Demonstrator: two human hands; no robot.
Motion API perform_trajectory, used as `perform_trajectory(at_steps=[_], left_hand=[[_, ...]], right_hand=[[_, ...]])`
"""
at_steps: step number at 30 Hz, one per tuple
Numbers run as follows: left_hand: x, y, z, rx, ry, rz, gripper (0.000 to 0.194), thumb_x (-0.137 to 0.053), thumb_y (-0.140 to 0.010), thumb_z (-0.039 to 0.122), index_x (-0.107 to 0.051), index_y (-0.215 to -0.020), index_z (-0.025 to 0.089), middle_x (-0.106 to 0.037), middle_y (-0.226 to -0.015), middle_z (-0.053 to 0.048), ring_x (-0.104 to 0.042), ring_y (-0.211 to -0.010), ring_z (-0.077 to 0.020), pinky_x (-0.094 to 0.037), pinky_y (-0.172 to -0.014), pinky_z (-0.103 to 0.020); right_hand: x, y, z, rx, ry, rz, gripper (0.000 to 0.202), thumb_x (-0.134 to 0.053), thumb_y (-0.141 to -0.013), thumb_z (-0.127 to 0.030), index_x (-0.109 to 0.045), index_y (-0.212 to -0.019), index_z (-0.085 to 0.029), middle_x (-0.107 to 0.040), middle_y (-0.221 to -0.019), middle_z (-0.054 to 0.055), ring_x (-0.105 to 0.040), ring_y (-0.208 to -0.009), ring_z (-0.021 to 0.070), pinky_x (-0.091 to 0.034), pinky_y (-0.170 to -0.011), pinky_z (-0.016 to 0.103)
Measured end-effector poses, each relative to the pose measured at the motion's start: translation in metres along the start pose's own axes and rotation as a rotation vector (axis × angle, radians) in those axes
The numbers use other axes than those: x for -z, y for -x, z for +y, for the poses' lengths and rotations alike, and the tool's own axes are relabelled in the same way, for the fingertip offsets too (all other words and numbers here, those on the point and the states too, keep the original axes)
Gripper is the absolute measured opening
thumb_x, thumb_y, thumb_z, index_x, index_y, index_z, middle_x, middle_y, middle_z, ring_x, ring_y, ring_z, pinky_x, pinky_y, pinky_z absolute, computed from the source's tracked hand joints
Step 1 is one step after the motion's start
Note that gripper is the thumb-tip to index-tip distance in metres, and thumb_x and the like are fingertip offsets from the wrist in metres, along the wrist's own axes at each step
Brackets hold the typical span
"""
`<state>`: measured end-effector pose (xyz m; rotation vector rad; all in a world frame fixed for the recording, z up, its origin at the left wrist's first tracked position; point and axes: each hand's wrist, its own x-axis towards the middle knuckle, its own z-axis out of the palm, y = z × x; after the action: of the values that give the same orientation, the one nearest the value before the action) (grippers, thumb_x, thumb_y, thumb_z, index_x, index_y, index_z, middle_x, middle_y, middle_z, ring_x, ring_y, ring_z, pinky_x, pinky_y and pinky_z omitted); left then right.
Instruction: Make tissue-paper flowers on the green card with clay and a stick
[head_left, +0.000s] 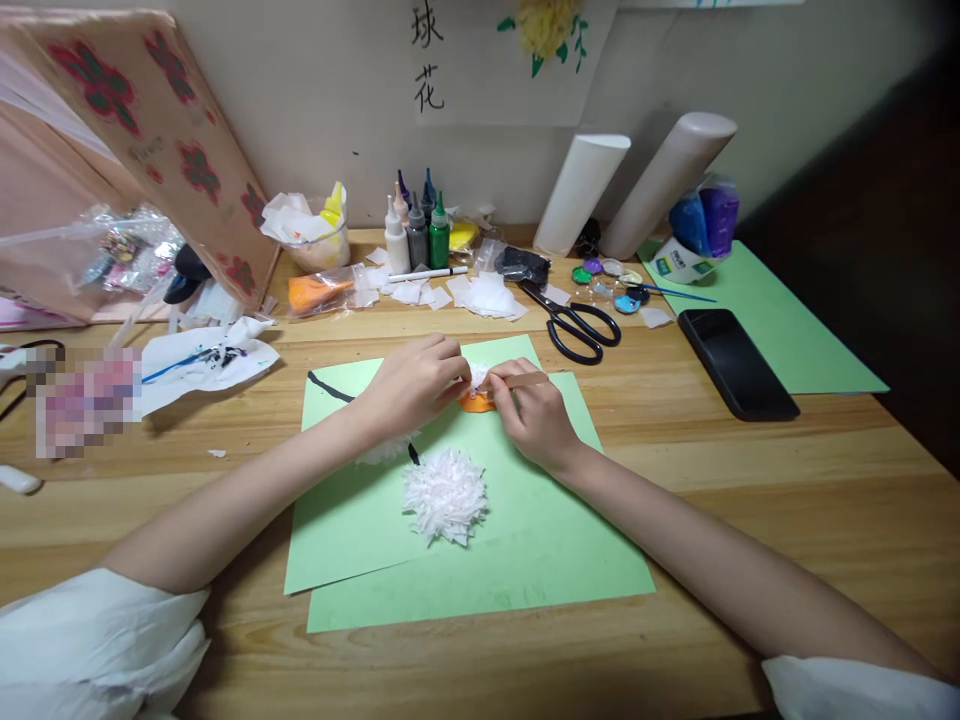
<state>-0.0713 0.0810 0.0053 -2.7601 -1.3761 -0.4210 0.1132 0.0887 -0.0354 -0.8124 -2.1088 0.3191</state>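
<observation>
On two overlapping green sheets (360, 560), an orange patch (477, 403) looks like soft clay, with small white paper pieces (478, 372) standing on it. My left hand (420, 385) reaches in from the left, fingertips pinched together at these pieces; what they pinch is too small to make out. My right hand (536, 415) is closed on a thin wooden stick (529, 380), its tip hidden near the orange patch. Nearer to me lies a fluffy white paper pompom flower (446, 497). Another white tuft (386, 450) is partly covered by my left forearm. A black stem (330, 388) runs across the top sheet.
Black-handled scissors (574, 325) lie behind the sheets. Further back are paint bottles (417, 235), white paper scraps (487, 297) and a bag of orange clay (321, 291). A phone (739, 363) lies to the right. A paintbrush rests on stained paper (202, 365) at left.
</observation>
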Motion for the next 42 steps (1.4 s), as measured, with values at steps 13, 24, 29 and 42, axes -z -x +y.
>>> perform_trajectory(at_steps=[13,24,29,42], left_hand=[[0.01,0.006,-0.059,0.307,0.11,-0.006,0.029,-0.043,-0.09,0.034,-0.061,-0.104,0.014,-0.057,-0.111,-0.013,-0.055,-0.099,-0.0219,-0.045,-0.086,-0.037],[-0.017,0.01,-0.087,0.317,0.1,-0.005,0.052,-0.041,-0.092,0.037,-0.039,-0.137,0.012,-0.044,-0.138,-0.018,-0.042,-0.126,-0.0265,-0.034,-0.105,-0.045],[-0.011,0.011,-0.081,0.255,0.211,0.148,0.04,-0.045,-0.091,0.03,-0.049,-0.128,0.017,-0.055,-0.127,-0.014,-0.051,-0.117,-0.0225,-0.042,-0.098,-0.042],[0.001,0.007,-0.073,0.405,0.388,0.42,0.016,-0.057,-0.083,0.026,-0.064,-0.094,0.017,-0.07,-0.089,-0.005,-0.064,-0.078,-0.0151,-0.05,-0.073,-0.028]], right_hand=[[0.003,0.006,0.001,-0.381,-0.4,0.209,0.021,-0.034,-0.096,-0.029,-0.049,-0.083,-0.021,-0.053,-0.067,-0.001,-0.058,-0.062,0.0139,-0.046,-0.057,0.026],[0.002,0.008,0.002,-0.341,-0.443,0.186,0.02,-0.035,-0.096,-0.029,-0.049,-0.083,-0.022,-0.053,-0.066,-0.001,-0.057,-0.061,0.0154,-0.047,-0.058,0.029],[0.002,0.009,0.003,-0.312,-0.436,0.201,0.02,-0.035,-0.095,-0.028,-0.049,-0.084,-0.022,-0.053,-0.067,0.0,-0.057,-0.06,0.0149,-0.047,-0.057,0.028],[0.003,0.007,0.002,-0.323,-0.448,0.174,0.021,-0.035,-0.096,-0.027,-0.049,-0.082,-0.021,-0.052,-0.068,-0.001,-0.056,-0.062,0.0135,-0.045,-0.06,0.027]])
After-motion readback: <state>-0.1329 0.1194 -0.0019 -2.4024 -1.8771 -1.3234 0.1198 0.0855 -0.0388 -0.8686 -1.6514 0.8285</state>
